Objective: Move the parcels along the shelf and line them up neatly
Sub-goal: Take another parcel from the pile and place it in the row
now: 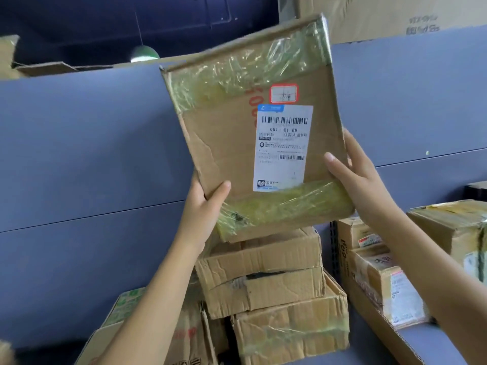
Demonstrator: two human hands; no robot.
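I hold a flat cardboard parcel (229,143) upright in the air, tilted slightly left, its face with a white shipping label and yellowish tape bands turned to me. My left hand (204,206) grips its lower left corner, thumb on the front. My right hand (353,175) clasps its right edge. Below it, a stack of two dented brown boxes (263,275) rests on the blue shelf (421,346). More parcels (382,275) lie to the right.
A blue panel (79,167) backs the shelf. A carton with green print (126,304) and another with red characters sit at lower left. A taped box (453,227) stands at far right. Large cartons (382,17) rise behind the panel.
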